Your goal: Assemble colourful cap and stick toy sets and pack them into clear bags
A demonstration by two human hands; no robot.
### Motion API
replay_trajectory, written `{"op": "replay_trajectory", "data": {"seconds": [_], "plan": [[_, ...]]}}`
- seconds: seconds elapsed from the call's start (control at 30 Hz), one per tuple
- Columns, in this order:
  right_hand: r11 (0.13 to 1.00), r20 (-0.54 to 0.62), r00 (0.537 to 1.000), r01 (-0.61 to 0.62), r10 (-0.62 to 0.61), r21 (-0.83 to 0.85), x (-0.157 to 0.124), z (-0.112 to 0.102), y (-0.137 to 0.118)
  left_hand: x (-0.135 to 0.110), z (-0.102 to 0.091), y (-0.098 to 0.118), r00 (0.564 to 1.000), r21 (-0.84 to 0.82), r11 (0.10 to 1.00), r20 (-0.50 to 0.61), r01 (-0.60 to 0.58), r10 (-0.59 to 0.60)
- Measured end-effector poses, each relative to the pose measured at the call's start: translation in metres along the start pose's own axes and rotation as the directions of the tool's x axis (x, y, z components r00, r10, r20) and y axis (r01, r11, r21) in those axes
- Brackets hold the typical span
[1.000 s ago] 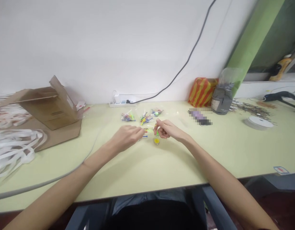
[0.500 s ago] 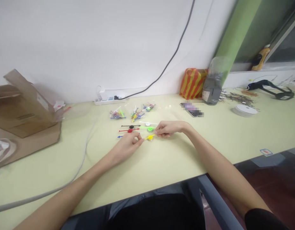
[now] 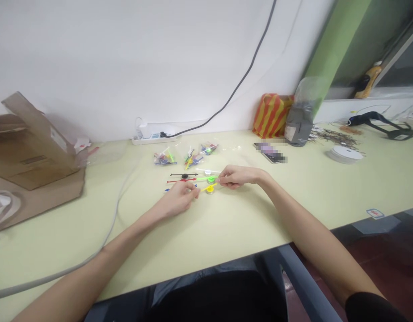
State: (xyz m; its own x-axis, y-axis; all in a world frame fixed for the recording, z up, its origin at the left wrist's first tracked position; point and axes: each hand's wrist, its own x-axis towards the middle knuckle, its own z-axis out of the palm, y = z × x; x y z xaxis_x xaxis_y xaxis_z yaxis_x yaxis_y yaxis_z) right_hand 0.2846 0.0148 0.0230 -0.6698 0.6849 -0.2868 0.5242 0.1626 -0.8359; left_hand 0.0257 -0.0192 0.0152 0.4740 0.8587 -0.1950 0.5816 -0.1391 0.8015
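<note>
Several small plastic arrow-shaped spinner pointers lie in a row on the pale green table (image 3: pixel 246 223): a black one (image 3: pixel 184 175), a red one (image 3: pixel 181 180), a green one (image 3: pixel 209 179) and a yellow one (image 3: pixel 209 188). My left hand (image 3: pixel 179 199) is curled, its fingertips pinched at the left tip of the yellow pointer, over a blue piece (image 3: pixel 167 189). My right hand (image 3: pixel 235 176) is closed in a pinch at the right ends of the green and yellow pointers.
Three small clear bags of coloured parts (image 3: pixel 186 157) lie behind the pointers. A power strip (image 3: pixel 149 137) with a dark cable sits at the wall. An open cardboard box (image 3: pixel 32 152) stands left. A striped bag (image 3: pixel 271 115), a grey pouch (image 3: pixel 298 123) and a tape roll (image 3: pixel 344 154) lie right.
The view swung left and closer. My hands came down to the pointers, which now lie spread in a row. The left hand has slid slightly left along the yellow pointer.
</note>
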Motion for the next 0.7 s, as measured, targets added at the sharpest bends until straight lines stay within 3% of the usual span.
{"op": "replay_trajectory", "data": {"seconds": [0.3, 0.5, 0.7], "plan": [[0.997, -0.020, 0.999, -0.052, 0.051, -0.051, 0.005, 0.000, 0.004, 0.005, 0.002, -0.008, 0.997, 0.217, 0.975, -0.043, -0.055, 0.065], [0.982, -0.082, 0.993, -0.100, 0.088, -0.162, 0.014, 0.002, 0.004, 0.009, 0.005, -0.012, 0.965, 0.492, 0.851, -0.072, -0.185, 0.252], [0.960, -0.162, 0.984, -0.120, 0.080, -0.252, 0.017, 0.008, 0.002, 0.002, 0.006, -0.007, 0.968, 0.590, 0.789, -0.053, -0.169, 0.246]]}}
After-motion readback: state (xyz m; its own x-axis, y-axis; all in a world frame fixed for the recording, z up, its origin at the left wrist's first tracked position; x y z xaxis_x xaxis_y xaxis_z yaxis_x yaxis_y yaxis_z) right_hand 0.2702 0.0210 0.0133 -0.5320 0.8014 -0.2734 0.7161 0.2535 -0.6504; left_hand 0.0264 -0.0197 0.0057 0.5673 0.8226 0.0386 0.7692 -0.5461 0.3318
